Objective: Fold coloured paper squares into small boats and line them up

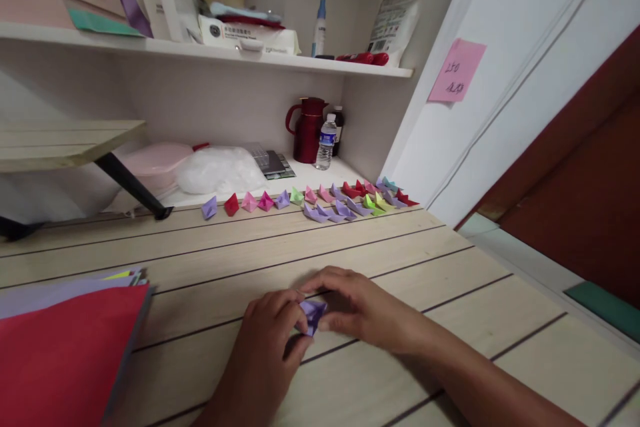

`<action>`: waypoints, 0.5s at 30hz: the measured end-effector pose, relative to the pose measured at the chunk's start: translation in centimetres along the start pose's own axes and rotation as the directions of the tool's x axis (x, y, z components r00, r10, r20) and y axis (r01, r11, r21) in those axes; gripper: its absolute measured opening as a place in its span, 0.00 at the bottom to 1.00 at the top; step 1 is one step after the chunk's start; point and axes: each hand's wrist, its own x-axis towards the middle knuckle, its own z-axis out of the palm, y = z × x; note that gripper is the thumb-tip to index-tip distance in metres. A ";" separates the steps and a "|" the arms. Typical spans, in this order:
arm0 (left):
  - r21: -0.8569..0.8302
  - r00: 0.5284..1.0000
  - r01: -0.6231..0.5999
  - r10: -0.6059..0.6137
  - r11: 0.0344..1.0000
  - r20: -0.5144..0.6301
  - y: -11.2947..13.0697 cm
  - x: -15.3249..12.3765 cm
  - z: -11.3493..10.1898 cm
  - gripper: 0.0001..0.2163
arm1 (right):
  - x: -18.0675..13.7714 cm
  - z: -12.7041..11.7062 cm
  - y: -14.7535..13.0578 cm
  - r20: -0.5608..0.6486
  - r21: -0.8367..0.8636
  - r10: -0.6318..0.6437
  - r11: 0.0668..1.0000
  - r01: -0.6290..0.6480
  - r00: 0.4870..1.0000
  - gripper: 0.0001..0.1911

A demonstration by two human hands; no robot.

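A small purple folded paper boat (314, 315) is held just above the wooden tabletop, between my two hands. My left hand (274, 327) pinches its left side with thumb and forefinger. On the other side, my right hand (350, 303) curves around the boat, its thumb at the right corner and its fingers reaching over the far edge. Part of the boat is covered by my fingers. Along the table's far edge stand several finished paper boats (344, 212) in purple, red, pink, green and yellow.
At the left lies a stack of coloured paper, red sheet (65, 353) on top. A small wooden stand (75, 140) with black legs stands behind it. Farther back are a dark red jug (307, 130), a water bottle (326, 143) and a white plastic bag (220, 170), under a loaded shelf (350, 65).
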 end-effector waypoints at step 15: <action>-0.045 0.999 0.012 -0.014 0.999 -0.043 0.3 -0.1 0.1 0.21 | 0.4 0.0 1.0 -0.023 -0.228 -0.030 0.973 0.024 0.999 0.18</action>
